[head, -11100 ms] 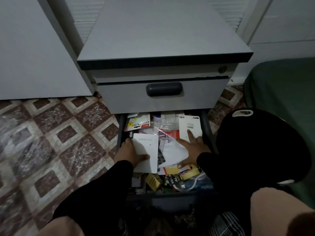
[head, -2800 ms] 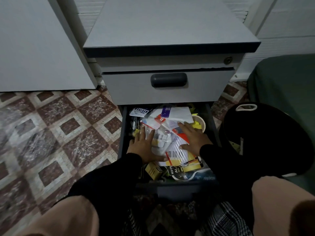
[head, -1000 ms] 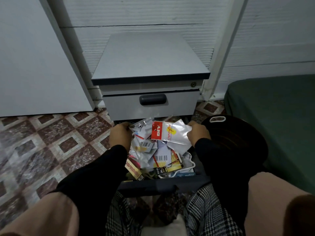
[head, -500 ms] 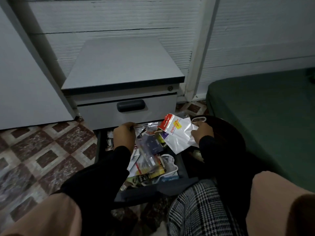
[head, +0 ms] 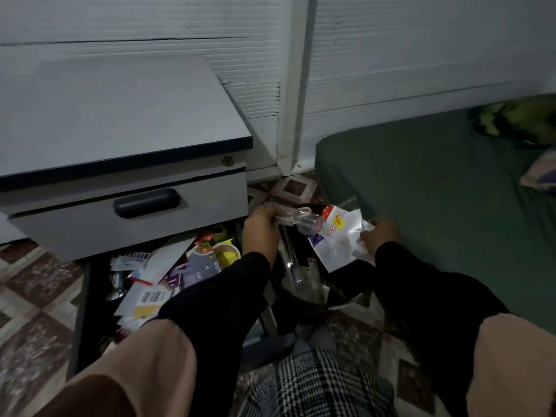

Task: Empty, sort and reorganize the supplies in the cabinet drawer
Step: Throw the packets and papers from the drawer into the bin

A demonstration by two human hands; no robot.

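Observation:
The grey cabinet's lower drawer (head: 78, 302) stands pulled out, with a jumble of packets, cards and papers (head: 168, 275) inside. Both hands hold a bundle of plastic packets to the right of the drawer, above a dark round basket (head: 346, 299). My left hand (head: 261, 230) grips the clear packets (head: 296, 218) at the bundle's left end. My right hand (head: 379, 236) grips a white stationery bag with a red header (head: 340, 239). Black sleeves cover both forearms.
The closed upper drawer with a dark handle (head: 146, 203) sits above the open one. A green mattress (head: 436, 188) lies to the right, against the white wall. Patterned floor tiles (head: 27, 296) spread on the left. My checked trouser leg (head: 316, 383) is at the bottom.
Both hands gathered a bundle of packets in the drawer, lifted it out and carried it to the right, over the dark basket. The view has swung to the right.

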